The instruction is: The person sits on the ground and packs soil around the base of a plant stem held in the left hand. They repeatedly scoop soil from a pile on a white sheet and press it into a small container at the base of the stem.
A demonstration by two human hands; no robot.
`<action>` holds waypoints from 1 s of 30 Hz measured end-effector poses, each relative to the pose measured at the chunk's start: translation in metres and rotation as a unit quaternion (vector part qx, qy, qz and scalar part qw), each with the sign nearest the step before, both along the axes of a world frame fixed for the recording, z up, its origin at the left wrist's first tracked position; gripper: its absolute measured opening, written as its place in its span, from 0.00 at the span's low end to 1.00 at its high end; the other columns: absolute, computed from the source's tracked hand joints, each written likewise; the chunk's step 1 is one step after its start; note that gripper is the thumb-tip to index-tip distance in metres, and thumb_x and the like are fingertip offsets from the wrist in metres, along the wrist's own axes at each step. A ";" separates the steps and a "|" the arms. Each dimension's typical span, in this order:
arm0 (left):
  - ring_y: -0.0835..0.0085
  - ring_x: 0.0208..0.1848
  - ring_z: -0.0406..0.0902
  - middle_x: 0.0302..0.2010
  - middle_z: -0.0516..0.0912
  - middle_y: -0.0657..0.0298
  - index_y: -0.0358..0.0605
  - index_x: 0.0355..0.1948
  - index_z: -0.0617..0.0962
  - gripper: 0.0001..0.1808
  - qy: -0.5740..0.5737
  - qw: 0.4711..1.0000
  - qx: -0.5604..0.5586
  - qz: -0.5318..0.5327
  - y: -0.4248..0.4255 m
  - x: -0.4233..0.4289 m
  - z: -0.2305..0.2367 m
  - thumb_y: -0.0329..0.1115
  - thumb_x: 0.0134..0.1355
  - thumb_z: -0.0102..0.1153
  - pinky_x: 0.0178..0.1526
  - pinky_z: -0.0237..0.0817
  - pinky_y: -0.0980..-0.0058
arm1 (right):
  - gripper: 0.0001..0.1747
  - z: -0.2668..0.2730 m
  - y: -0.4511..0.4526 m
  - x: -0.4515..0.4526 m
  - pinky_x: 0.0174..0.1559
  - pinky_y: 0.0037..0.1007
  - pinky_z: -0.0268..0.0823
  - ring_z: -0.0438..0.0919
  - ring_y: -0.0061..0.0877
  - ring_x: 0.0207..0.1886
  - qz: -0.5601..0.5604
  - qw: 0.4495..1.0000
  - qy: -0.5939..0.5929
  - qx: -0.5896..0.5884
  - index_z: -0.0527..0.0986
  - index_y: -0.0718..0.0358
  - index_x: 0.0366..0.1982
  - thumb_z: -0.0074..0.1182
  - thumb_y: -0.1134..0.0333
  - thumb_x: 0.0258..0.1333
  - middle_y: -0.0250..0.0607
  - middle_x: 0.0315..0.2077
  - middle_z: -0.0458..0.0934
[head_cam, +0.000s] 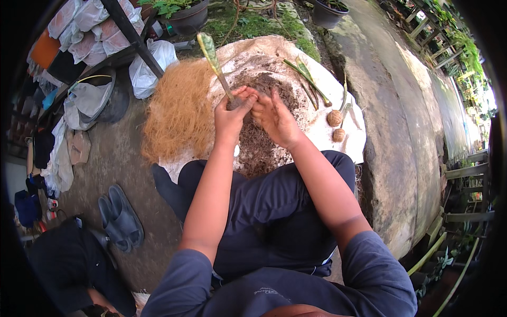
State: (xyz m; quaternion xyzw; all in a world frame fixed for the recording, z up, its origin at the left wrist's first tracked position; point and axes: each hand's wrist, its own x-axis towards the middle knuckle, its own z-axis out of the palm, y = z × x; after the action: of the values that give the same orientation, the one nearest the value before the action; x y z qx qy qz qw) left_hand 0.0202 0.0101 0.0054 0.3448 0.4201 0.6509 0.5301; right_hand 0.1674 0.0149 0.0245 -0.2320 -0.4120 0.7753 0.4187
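Observation:
My left hand grips the base of a snake plant leaf cutting, with dark soil around its lower end; the leaf stands up and leans left. Beside it my right hand is half curled, palm turned towards the left hand, its fingertips close to or touching the left fingers. Beneath both hands dark soil lies heaped on a white sack sheet. A mat of orange-brown fibre covers the sheet's left side. Loose snake plant leaves and two fibre-wrapped balls with leaves lie on the right.
Potted plants stand beyond the sheet. At the left are a rack with wrapped bundles, a white plastic bag, a dark basin and grey slides. Another person is at the lower left. A concrete ledge runs along the right.

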 end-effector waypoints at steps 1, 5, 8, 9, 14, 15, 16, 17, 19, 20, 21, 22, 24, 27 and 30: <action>0.68 0.55 0.84 0.52 0.87 0.51 0.31 0.55 0.80 0.19 -0.006 1.000 0.003 -0.004 0.002 -0.005 -0.002 0.26 0.65 0.68 0.61 0.72 0.71 | 0.43 0.008 0.001 0.003 0.72 0.45 0.57 0.67 0.44 0.71 -0.026 0.999 -0.021 -0.008 0.61 0.69 0.71 0.34 0.38 0.77 0.56 0.69 0.67; 0.65 0.41 0.87 0.43 0.87 0.47 0.31 0.46 0.80 0.10 -0.059 0.998 -0.018 -0.002 0.002 -0.011 -0.004 0.23 0.65 0.64 0.41 0.80 0.69 | 0.28 0.006 0.023 0.022 0.52 0.39 0.80 0.85 0.41 0.50 -0.156 0.980 -0.119 -0.035 0.71 0.72 0.58 0.43 0.51 0.78 0.55 0.52 0.81; 0.66 0.29 0.85 0.33 0.86 0.51 0.33 0.40 0.79 0.06 -0.039 0.999 -0.034 0.013 0.002 -0.019 -0.007 0.23 0.63 0.62 0.29 0.77 0.71 | 0.20 -0.005 0.039 0.041 0.47 0.33 0.80 0.85 0.32 0.46 -0.232 0.943 -0.229 -0.064 0.73 0.70 0.54 0.50 0.59 0.75 0.48 0.48 0.83; 0.67 0.25 0.83 0.29 0.85 0.52 0.34 0.38 0.79 0.05 -0.042 0.998 -0.033 0.021 0.001 -0.019 -0.004 0.23 0.62 0.62 0.27 0.75 0.71 | 0.19 -0.009 0.044 0.048 0.45 0.32 0.79 0.85 0.30 0.43 -0.246 0.939 -0.232 -0.070 0.74 0.70 0.53 0.51 0.59 0.74 0.47 0.46 0.83; 0.68 0.18 0.78 0.22 0.80 0.57 0.37 0.35 0.78 0.04 -0.049 0.998 -0.025 0.021 0.000 -0.023 -0.003 0.27 0.62 0.58 0.20 0.68 0.72 | 0.16 -0.026 0.065 0.064 0.40 0.28 0.76 0.81 0.24 0.39 -0.309 0.912 -0.251 -0.101 0.74 0.67 0.50 0.53 0.61 0.72 0.41 0.43 0.82; 0.68 0.17 0.78 0.22 0.80 0.57 0.37 0.34 0.77 0.04 -0.049 0.998 -0.029 0.025 -0.002 -0.023 0.002 0.28 0.62 0.58 0.20 0.67 0.71 | 0.16 -0.030 0.070 0.066 0.41 0.29 0.76 0.81 0.24 0.39 -0.315 0.907 -0.257 -0.106 0.74 0.67 0.52 0.52 0.62 0.73 0.41 0.44 0.82; 0.68 0.17 0.77 0.21 0.79 0.58 0.38 0.34 0.77 0.04 -0.048 0.998 -0.031 0.029 -0.003 -0.023 0.006 0.28 0.63 0.57 0.19 0.66 0.71 | 0.15 -0.039 0.073 0.066 0.40 0.27 0.75 0.80 0.23 0.38 -0.331 0.904 -0.247 -0.111 0.76 0.67 0.49 0.54 0.61 0.71 0.40 0.41 0.82; 0.68 0.16 0.77 0.21 0.79 0.58 0.38 0.33 0.77 0.04 -0.064 0.997 -0.033 0.024 -0.002 -0.022 0.006 0.28 0.63 0.57 0.19 0.66 0.71 | 0.15 -0.046 0.077 0.069 0.40 0.27 0.75 0.80 0.23 0.38 -0.321 0.899 -0.281 -0.098 0.77 0.67 0.47 0.55 0.61 0.71 0.40 0.40 0.82; 0.68 0.16 0.76 0.20 0.78 0.58 0.39 0.32 0.76 0.04 -0.092 0.995 -0.038 0.016 0.001 -0.021 0.004 0.29 0.63 0.57 0.18 0.65 0.71 | 0.16 -0.063 0.083 0.073 0.41 0.27 0.75 0.80 0.22 0.38 -0.298 0.886 -0.347 -0.073 0.78 0.67 0.43 0.56 0.59 0.71 0.40 0.38 0.83; 0.67 0.17 0.76 0.21 0.77 0.58 0.39 0.32 0.76 0.06 -0.089 0.995 -0.039 0.015 0.002 -0.020 0.004 0.30 0.64 0.57 0.19 0.65 0.69 | 0.18 -0.071 0.085 0.076 0.43 0.27 0.75 0.80 0.23 0.39 -0.257 0.869 -0.420 -0.052 0.80 0.67 0.40 0.58 0.56 0.70 0.41 0.35 0.83; 0.66 0.17 0.76 0.21 0.77 0.58 0.39 0.32 0.76 0.07 -0.083 0.996 -0.041 0.022 0.001 -0.024 0.002 0.32 0.65 0.57 0.19 0.65 0.68 | 0.19 -0.064 0.082 0.066 0.45 0.28 0.76 0.81 0.24 0.41 -0.192 0.884 -0.424 -0.045 0.80 0.68 0.42 0.59 0.56 0.70 0.42 0.36 0.83; 0.65 0.18 0.75 0.21 0.76 0.57 0.39 0.32 0.76 0.08 -0.077 0.996 -0.042 0.030 0.001 -0.028 0.000 0.33 0.65 0.56 0.20 0.65 0.67 | 0.20 -0.047 0.074 0.050 0.46 0.29 0.77 0.82 0.25 0.43 -0.125 0.895 -0.426 -0.036 0.80 0.69 0.44 0.59 0.55 0.70 0.44 0.38 0.84; 0.65 0.19 0.76 0.22 0.76 0.57 0.39 0.33 0.76 0.08 -0.086 0.995 -0.036 0.043 0.003 -0.029 -0.007 0.33 0.65 0.57 0.21 0.66 0.66 | 0.24 -0.024 0.056 0.031 0.51 0.31 0.78 0.83 0.29 0.48 0.024 0.923 -0.384 -0.007 0.78 0.71 0.50 0.60 0.54 0.70 0.47 0.43 0.84; 0.66 0.23 0.78 0.23 0.78 0.58 0.39 0.34 0.76 0.06 -0.106 0.992 -0.038 0.056 0.005 -0.023 -0.002 0.31 0.65 0.58 0.26 0.69 0.68 | 0.27 -0.016 0.028 0.010 0.57 0.34 0.78 0.82 0.32 0.57 0.173 0.914 -0.338 0.140 0.74 0.74 0.57 0.59 0.57 0.71 0.52 0.52 0.83; 0.68 0.25 0.79 0.25 0.80 0.59 0.39 0.34 0.77 0.04 -0.127 0.990 -0.038 0.052 0.007 -0.023 -0.003 0.26 0.64 0.62 0.30 0.71 0.70 | 0.17 0.003 0.010 -0.008 0.44 0.27 0.77 0.83 0.23 0.41 0.153 0.906 -0.371 0.133 0.78 0.69 0.55 0.56 0.67 0.71 0.41 0.38 0.85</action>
State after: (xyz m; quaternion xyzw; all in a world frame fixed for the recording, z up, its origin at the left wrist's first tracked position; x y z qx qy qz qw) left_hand -0.0025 0.0167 0.0020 0.2166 0.3910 0.7001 0.5569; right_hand 0.1591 0.0247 0.0274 -0.3797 -0.6673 0.6255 0.1388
